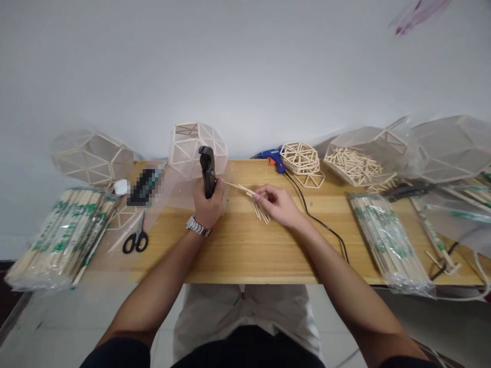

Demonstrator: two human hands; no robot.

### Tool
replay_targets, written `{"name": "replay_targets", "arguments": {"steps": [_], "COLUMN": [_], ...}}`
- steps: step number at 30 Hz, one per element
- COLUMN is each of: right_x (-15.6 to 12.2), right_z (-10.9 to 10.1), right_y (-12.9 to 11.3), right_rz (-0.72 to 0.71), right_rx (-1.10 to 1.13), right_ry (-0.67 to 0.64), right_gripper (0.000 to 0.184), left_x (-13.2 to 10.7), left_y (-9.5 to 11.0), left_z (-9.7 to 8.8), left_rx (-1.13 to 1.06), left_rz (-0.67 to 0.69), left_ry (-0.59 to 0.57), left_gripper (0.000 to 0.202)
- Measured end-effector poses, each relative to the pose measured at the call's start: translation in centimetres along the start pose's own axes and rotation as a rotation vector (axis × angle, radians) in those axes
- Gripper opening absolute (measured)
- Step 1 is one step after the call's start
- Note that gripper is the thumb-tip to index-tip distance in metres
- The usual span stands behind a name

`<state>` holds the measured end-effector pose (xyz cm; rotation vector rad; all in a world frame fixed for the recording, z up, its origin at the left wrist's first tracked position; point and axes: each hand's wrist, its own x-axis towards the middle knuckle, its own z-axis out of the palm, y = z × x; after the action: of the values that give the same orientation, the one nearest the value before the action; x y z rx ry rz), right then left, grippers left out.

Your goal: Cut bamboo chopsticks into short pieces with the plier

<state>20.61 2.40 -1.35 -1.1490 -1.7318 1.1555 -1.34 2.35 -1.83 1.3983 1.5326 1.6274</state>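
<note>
My left hand (207,207), with a metal watch on its wrist, is closed around a black plier-like hand tool (207,166) standing upright. Thin wooden sticks (238,187) run from beside its fingertips across to my right hand (279,205). The right fingers pinch the sticks' near ends; exactly how many they hold is hard to see. Just under those fingers, a few short cut sticks (261,213) lie on the wooden table (238,245).
A blue glue gun (273,158) trails its cord across the table. Geometric stick frames (195,148) stand along the wall, one full of short sticks (355,166). Black-handled scissors (136,240) lie left. Bagged chopsticks (57,235) flank both sides, including a right-hand pack (389,240).
</note>
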Motion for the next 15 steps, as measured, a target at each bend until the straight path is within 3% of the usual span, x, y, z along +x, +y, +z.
{"name": "replay_targets", "arguments": {"steps": [15], "right_x": [0.06], "right_z": [0.07], "right_y": [0.15], "right_rz": [-0.003], "right_rx": [0.032], "right_ry": [0.012], "right_gripper": [0.028], "left_x": [-0.12], "left_y": [0.05], "left_z": [0.12], "left_rx": [-0.031], "left_rz": [-0.019], "left_ry": [-0.031], "left_gripper": [0.029]}}
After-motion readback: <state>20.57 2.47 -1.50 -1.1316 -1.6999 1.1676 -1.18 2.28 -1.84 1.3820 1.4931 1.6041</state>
